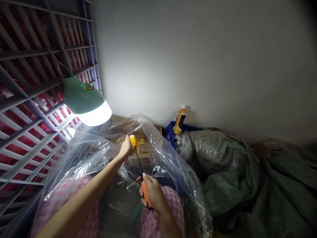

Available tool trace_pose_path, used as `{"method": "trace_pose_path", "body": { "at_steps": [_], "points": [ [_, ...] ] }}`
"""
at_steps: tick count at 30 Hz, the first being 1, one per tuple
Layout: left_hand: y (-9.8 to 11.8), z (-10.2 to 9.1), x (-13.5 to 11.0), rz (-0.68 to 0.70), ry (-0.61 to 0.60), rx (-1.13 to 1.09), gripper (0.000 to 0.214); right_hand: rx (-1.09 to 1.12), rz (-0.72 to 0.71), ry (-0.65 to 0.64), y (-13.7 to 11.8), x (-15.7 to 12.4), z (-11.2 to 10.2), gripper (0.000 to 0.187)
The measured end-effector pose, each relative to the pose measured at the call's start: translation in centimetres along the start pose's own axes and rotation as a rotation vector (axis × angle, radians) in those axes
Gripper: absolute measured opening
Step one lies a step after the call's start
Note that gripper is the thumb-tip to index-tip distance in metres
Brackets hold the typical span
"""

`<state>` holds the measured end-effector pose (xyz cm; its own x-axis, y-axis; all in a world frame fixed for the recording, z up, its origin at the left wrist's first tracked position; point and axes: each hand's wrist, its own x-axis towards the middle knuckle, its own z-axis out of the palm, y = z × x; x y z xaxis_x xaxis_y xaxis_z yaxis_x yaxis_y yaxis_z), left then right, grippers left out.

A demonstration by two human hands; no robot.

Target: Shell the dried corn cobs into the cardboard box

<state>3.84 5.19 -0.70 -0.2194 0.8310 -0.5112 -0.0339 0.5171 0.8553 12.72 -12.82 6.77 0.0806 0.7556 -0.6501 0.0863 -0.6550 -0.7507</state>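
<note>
My left hand (125, 147) is closed around a yellow corn cob (133, 141), held up with its pale end on top. In my right hand (151, 191) is a screwdriver with an orange ribbed handle (146, 195); its dark shaft (138, 161) slants up and left, and the tip meets the lower part of the cob. Loose corn kernels (140, 141) lie on the brown cardboard (121, 132) beyond and below the cob. Clear plastic sheeting (160, 148) surrounds this spot and drapes over my legs in pink checked cloth (162, 215).
A lit lamp (85, 100) hangs at the left from a plastic crate lattice (47, 62). Right of the sheeting stand a blue basket (170, 132), a yellow bottle (180, 119) and a full sack (215, 148). Green tarp (292, 178) lies at far right. A pale wall (198, 59) rises behind.
</note>
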Motion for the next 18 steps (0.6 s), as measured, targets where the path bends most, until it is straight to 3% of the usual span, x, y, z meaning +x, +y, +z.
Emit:
{"method": "trace_pose_path", "body": {
  "at_steps": [2, 5, 7, 8, 11, 13, 15, 18],
  "points": [
    [0.1, -0.1, -0.2, -0.001, 0.0, 0.002, 0.051, -0.084, -0.059, 0.051, 0.1, 0.2, -0.1, 0.037],
    [0.4, -0.2, -0.4, 0.006, 0.031, 0.012, 0.048, -0.47, -0.294, 0.339, 0.2, 0.1, 0.5, 0.03],
    [0.6, -0.3, -0.5, -0.004, 0.046, 0.022, 0.046, -0.54, -0.335, 0.385, -0.1, 0.0, 0.7, 0.028],
    [0.6, -0.4, -0.4, -0.011, 0.05, 0.025, 0.045, -0.474, -0.28, 0.331, -0.3, 0.0, 0.7, 0.029],
    [0.5, -0.4, -0.2, -0.025, 0.058, 0.025, 0.044, -0.06, -0.013, 0.013, -0.9, 0.4, 0.1, 0.035],
    [0.3, -0.4, 0.0, -0.032, 0.061, 0.015, 0.043, 0.08, 0.075, -0.096, -1.0, 0.7, -0.2, 0.038],
    [0.0, -0.4, 0.3, -0.039, 0.056, -0.006, 0.043, -0.069, -0.02, 0.001, -0.9, 0.8, -0.2, 0.036],
    [-0.5, -0.4, 0.7, -0.032, 0.022, -0.071, 0.046, -0.556, -0.269, 0.327, -0.5, 0.8, 0.4, 0.029]
  ]
}}
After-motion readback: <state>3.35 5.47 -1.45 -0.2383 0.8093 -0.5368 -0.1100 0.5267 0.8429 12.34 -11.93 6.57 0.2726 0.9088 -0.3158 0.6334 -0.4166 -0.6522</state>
